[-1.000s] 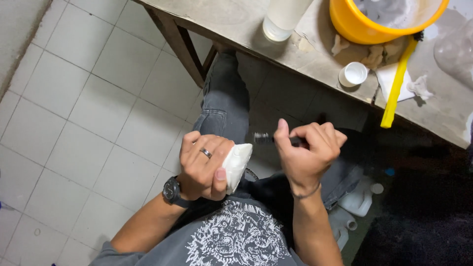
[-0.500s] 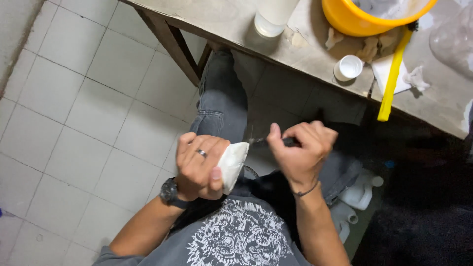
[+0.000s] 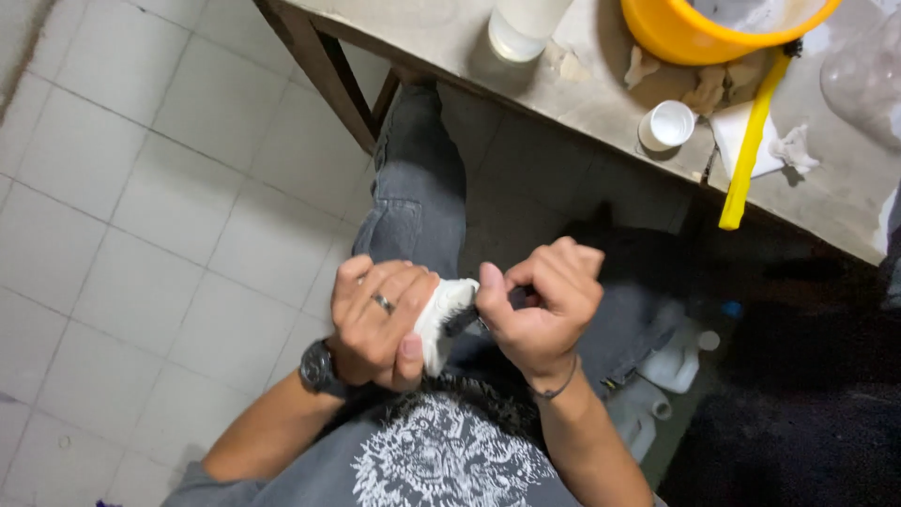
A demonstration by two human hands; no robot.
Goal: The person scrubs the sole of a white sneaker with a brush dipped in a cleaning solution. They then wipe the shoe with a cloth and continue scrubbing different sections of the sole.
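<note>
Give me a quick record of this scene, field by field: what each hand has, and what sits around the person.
left hand: left hand, ring on one finger, fingers wrapped around a small white chunky object
right hand: right hand grips a thin dark tool, its tip against the white object
position: both hands over the lap, above grey trousers
table: worn grey table carrying an orange plastic bucket, a small white cup and a yellow stick
floor: pale square tiles
</note>
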